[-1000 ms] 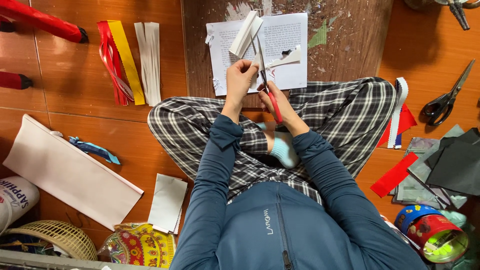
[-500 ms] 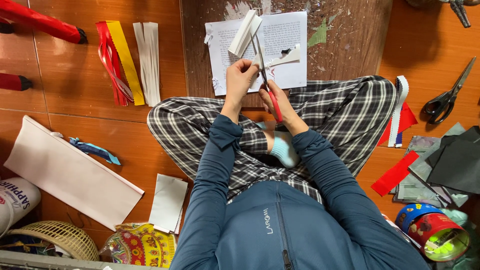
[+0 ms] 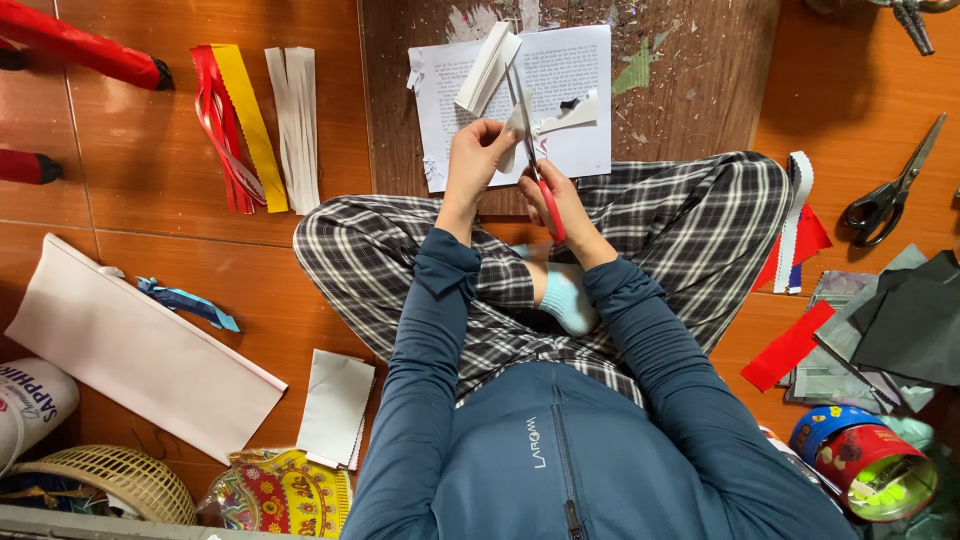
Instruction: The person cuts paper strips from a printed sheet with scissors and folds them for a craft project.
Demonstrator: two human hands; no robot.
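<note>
Paper piece (image 3: 520,125) pinched, scissors (image 3: 535,175) gripped.

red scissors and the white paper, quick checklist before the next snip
1. Left hand grips the folded white paper: ok.
2. Right hand holds the red-handled scissors: ok.
3. Blades meet the paper: ok.
4. Left fingers clear of the blades: cannot tell, they sit close.
5. Printed sheet lies under the cut to catch scraps: ok.
6. Black scissors lie apart on the floor: ok.
</note>
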